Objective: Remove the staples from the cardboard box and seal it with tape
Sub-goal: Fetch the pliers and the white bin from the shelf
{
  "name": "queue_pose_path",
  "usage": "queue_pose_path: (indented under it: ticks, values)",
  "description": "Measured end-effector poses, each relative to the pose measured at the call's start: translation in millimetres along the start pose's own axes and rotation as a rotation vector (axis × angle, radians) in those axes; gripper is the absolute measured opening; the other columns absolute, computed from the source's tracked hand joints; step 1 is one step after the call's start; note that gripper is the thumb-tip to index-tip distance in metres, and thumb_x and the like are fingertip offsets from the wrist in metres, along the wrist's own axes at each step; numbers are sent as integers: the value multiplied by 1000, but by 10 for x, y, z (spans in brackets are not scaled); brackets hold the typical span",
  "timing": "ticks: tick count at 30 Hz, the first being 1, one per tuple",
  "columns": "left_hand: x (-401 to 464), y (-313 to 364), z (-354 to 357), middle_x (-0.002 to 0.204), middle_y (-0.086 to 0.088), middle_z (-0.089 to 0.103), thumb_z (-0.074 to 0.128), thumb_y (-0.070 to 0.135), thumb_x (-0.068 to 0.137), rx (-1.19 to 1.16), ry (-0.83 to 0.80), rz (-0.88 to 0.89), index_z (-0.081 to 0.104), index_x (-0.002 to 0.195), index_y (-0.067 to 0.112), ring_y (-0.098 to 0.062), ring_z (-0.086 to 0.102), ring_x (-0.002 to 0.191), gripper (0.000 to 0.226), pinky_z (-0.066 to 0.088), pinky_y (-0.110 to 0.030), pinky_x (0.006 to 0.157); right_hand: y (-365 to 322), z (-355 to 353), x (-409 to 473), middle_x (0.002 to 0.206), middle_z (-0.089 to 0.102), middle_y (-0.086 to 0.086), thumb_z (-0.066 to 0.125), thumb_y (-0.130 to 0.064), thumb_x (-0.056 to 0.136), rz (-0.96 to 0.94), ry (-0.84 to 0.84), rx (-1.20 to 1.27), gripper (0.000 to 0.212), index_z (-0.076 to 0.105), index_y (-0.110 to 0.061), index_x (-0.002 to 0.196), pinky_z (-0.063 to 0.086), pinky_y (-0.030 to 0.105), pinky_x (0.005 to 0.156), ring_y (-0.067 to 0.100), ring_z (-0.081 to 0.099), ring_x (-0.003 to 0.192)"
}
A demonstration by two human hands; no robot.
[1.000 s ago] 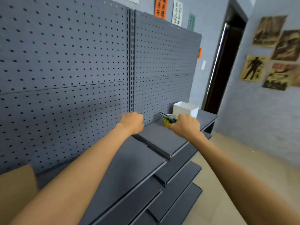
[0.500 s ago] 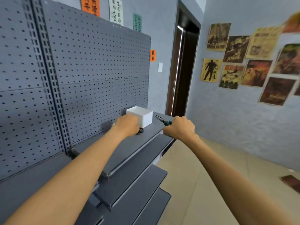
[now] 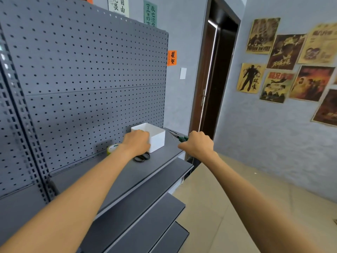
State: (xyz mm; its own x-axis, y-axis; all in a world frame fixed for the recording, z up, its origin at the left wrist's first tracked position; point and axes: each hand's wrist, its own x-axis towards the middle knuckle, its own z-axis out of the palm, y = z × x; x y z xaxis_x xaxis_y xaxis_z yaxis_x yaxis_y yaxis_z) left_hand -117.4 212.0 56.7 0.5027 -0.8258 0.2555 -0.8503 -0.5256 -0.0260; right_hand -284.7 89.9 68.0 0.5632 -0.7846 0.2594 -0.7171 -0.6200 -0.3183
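Note:
My right hand grips the green handles of a pair of needle-nose pliers, whose thin metal jaws point left and away over the right end of the grey top shelf. My left hand is curled into a fist against the near-left rim of a small white bin on that shelf; I see nothing in its fingers. Black-handled scissors lie on the shelf just under my left wrist. A yellow-green roll of tape stands by the pegboard behind my left forearm. The cardboard box is out of view.
A grey pegboard wall backs the shelving, with stepped lower shelves below. A dark open doorway is to the right of the unit. Posters hang on the right wall above a beige floor.
My view has swung right along the shelving. Both hands have moved right with it: the left fist is now at the white bin, the right hand with the pliers beyond the shelf's right end.

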Motion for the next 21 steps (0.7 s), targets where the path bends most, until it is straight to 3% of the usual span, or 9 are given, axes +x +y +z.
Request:
queue_pose_path:
  ticks: [10, 15, 21]
  values:
    - [1166, -425, 468, 115, -11, 61, 46, 12, 87, -61, 16, -95, 58, 117, 7, -28, 58, 102, 32, 42, -31, 69, -145, 553, 1235, 61, 44, -2, 62, -34, 78, -127, -77, -49, 34, 40, -15, 62, 31, 22, 47, 19, 45, 59]
    - [1609, -701, 621, 103, -10, 62, 46, 12, 88, -72, 15, -147, 58, 103, 7, -25, 54, 84, 20, 35, -29, 57, -398, 771, 1837, 59, 39, -1, 62, -27, 76, -202, -115, -55, 34, 35, -14, 60, 24, 22, 46, 15, 33, 50]
    - [1824, -876, 863, 99, -11, 63, 46, 12, 89, -45, -10, -208, 57, 96, 7, -27, 57, 85, 15, 44, -32, 64, -591, 1105, 2313, 63, 42, -2, 59, -26, 76, -276, -219, -102, 28, 38, -14, 62, 27, 21, 48, 15, 36, 52]
